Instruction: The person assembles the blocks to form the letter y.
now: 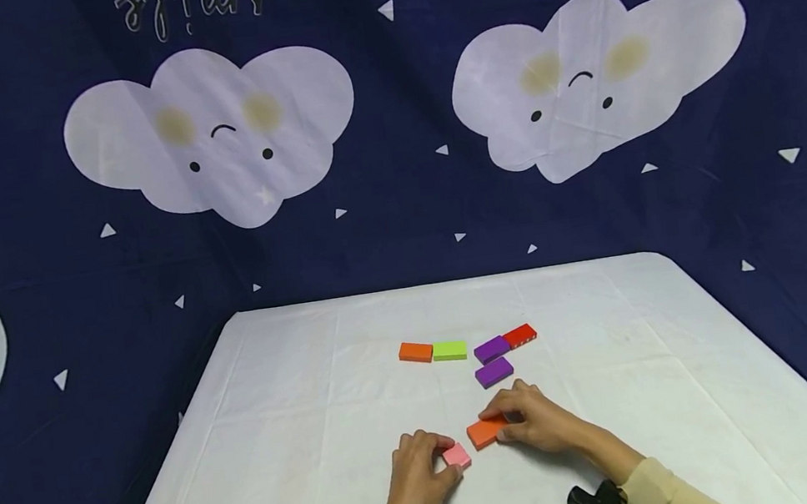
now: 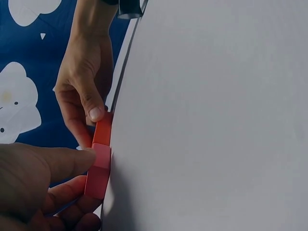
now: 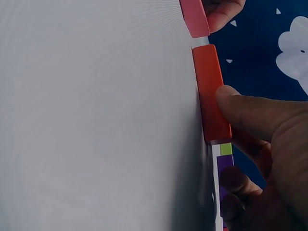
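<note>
The left hand point(image 2: 25, 180) pinches the pink block point(image 1: 456, 456) on the white table point(image 1: 286, 468), and the right hand point(image 1: 537, 419) pinches the orange block point(image 1: 484, 433) just beside it, so the present step seems to be aligning both, and the next move probably needs closing their gap.

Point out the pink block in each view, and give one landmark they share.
Head: pink block, below centre, pinched by the left hand.
Left wrist: pink block, lower left.
Right wrist: pink block, top edge, right of centre, partly cut off.
Shared landmark: the orange block held by the right hand.
</note>
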Demonstrator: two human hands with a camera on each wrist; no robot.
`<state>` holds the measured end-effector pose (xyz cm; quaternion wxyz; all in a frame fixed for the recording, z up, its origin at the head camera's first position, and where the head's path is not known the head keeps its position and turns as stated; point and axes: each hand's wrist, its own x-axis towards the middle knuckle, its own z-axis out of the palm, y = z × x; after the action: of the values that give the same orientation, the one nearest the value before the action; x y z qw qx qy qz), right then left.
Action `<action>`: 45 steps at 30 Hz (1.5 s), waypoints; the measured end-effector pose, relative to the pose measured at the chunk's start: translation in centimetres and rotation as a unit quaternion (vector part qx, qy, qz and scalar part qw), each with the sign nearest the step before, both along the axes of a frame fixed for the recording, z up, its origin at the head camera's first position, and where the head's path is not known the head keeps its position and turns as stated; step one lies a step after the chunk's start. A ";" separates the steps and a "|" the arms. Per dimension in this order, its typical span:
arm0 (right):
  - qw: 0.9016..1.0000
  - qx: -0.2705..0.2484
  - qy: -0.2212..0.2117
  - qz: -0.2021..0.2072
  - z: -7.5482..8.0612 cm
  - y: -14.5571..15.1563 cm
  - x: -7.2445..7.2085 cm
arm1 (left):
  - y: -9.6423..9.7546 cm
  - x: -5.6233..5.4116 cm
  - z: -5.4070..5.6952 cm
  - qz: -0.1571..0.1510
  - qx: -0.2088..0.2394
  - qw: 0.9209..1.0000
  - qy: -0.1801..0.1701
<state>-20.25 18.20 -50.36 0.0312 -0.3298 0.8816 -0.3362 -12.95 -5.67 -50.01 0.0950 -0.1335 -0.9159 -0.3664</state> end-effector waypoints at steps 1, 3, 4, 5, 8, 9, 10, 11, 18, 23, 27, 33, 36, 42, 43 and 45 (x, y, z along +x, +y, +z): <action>1.000 -0.001 -0.001 0.003 0.0 0.0 0.0 | 0.1 0.1 0.0 0.000 0.002 1.000 0.001; 1.000 -0.004 0.000 0.009 0.0 0.2 0.0 | 0.3 0.1 0.0 0.000 0.005 1.000 0.002; 1.000 -0.004 0.001 0.012 0.0 0.2 0.0 | 0.4 0.2 -0.1 0.001 0.004 1.000 0.003; 1.000 -0.004 0.002 0.014 0.0 0.2 0.0 | 0.4 0.2 -0.2 0.003 0.005 1.000 0.004; 1.000 -0.004 0.003 0.019 -0.1 0.3 0.0 | 0.7 0.3 -0.3 0.009 0.004 1.000 -0.004; 1.000 -0.005 0.001 0.020 -0.1 0.4 0.1 | 0.8 0.3 -0.3 0.012 0.003 1.000 -0.006; 1.000 -0.005 -0.001 0.021 -0.1 0.4 0.1 | 0.8 0.4 -0.3 0.014 0.002 1.000 -0.005; 1.000 -0.004 -0.004 0.022 -0.1 0.4 0.1 | 0.9 0.4 -0.4 0.015 0.003 1.000 -0.003; 1.000 -0.005 -0.007 0.028 0.0 0.4 0.2 | 1.4 0.7 -0.5 0.016 -0.003 0.999 0.030; 1.000 -0.008 0.009 0.017 -0.1 0.3 0.4 | 1.4 0.7 -0.5 0.018 0.002 1.000 0.018; 0.999 -0.019 0.031 -0.016 -0.1 0.1 0.7 | 1.2 0.5 -0.3 0.016 0.017 1.000 0.011; 0.992 -0.032 0.068 -0.101 -0.3 -0.5 1.5 | 0.4 -0.1 0.0 -0.001 0.044 0.999 -0.004; 0.986 -0.035 0.084 -0.141 -0.5 -0.9 1.9 | -0.1 -0.4 0.0 -0.021 0.044 0.999 -0.011; 0.974 -0.034 0.078 -0.211 -0.1 -1.8 2.6 | -0.7 -1.0 -0.2 -0.058 0.042 0.997 -0.019; 0.972 -0.033 0.074 -0.221 -0.1 -2.0 2.7 | -0.8 -1.1 -0.2 -0.063 0.043 0.997 -0.025; 0.968 -0.027 0.069 -0.240 0.0 -2.3 2.9 | -0.9 -1.3 -0.2 -0.072 0.048 0.996 -0.035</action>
<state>-17.31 15.95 -50.37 -0.1204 -0.1315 0.9255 -0.3341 -14.25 -6.58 -50.23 0.0424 -0.1812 -0.8881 -0.4203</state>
